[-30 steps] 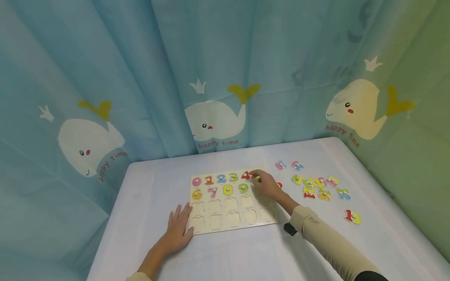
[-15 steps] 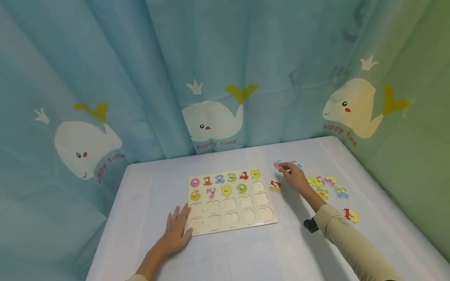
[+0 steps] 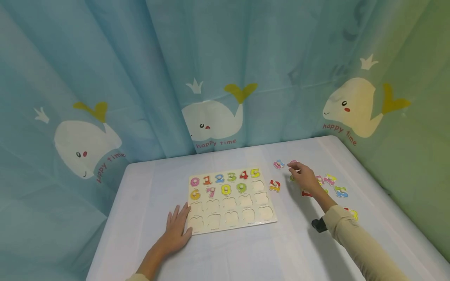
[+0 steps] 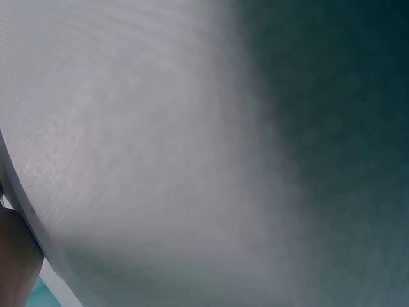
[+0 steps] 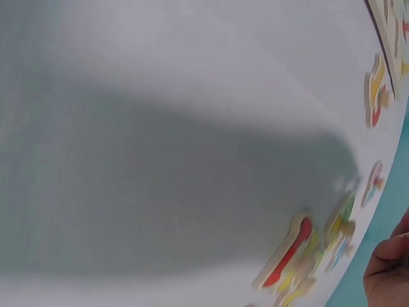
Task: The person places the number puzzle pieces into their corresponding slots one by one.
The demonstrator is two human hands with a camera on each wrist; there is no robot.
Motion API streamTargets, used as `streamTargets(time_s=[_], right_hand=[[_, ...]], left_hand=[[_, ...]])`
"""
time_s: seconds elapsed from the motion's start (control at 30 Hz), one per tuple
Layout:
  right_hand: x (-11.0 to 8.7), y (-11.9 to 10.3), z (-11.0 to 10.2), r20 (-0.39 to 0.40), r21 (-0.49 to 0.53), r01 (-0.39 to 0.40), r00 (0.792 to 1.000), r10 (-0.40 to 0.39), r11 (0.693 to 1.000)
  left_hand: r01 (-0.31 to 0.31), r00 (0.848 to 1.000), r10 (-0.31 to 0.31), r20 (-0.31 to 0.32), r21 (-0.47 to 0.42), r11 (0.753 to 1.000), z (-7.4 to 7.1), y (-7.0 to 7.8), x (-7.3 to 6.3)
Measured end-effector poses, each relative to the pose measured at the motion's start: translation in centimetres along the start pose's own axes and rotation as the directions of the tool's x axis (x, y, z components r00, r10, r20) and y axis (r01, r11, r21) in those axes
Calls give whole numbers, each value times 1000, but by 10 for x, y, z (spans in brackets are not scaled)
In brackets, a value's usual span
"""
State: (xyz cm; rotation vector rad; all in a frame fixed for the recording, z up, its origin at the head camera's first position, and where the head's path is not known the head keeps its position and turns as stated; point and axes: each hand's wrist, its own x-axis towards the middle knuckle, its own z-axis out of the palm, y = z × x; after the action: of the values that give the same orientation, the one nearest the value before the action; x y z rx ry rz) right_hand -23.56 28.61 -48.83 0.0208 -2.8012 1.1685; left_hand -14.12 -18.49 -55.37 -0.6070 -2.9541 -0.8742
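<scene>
A pale wooden number puzzle board (image 3: pixel 222 218) lies on the table, with 0 to 9 seated in its upper rows and bare recesses below. My left hand (image 3: pixel 175 233) rests flat at the board's left edge, fingers spread. Above the loose pieces right of the board hovers my right hand (image 3: pixel 305 178), fingers loosely bent, and I see nothing between them. Just left of its fingertips lies a pink and blue piece (image 3: pixel 279 164). A red and yellow 15 piece (image 3: pixel 275 185) lies beside the board. The right hand partly covers another pink piece (image 3: pixel 293 162).
Several more knobbed number pieces lie in a cluster to the right, among them a pink one (image 3: pixel 329 179) and a blue and green one (image 3: pixel 341 191). A red and yellow piece (image 3: pixel 352 213) is partly behind the sleeve. A whale-print curtain (image 3: pixel 154 117) hangs behind the table (image 3: pixel 147 187).
My right hand has left the yellow 5 in the board's top row, passed over the pink and blue piece and shifted right above the cluster. The left hand stays put.
</scene>
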Motion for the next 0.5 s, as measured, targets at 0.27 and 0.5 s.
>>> streamTargets(time_s=[0.27,0.5], right_hand=[[-7,15,-11,10,-59,0,1000,1,998],[-16,27,-25,18,-68,0,1000,1,998]], left_hand=[[5,1000,-5,6,-1,1000,-1,3,0],[10,1000,-10,17,-3,1000,-3,2,0]])
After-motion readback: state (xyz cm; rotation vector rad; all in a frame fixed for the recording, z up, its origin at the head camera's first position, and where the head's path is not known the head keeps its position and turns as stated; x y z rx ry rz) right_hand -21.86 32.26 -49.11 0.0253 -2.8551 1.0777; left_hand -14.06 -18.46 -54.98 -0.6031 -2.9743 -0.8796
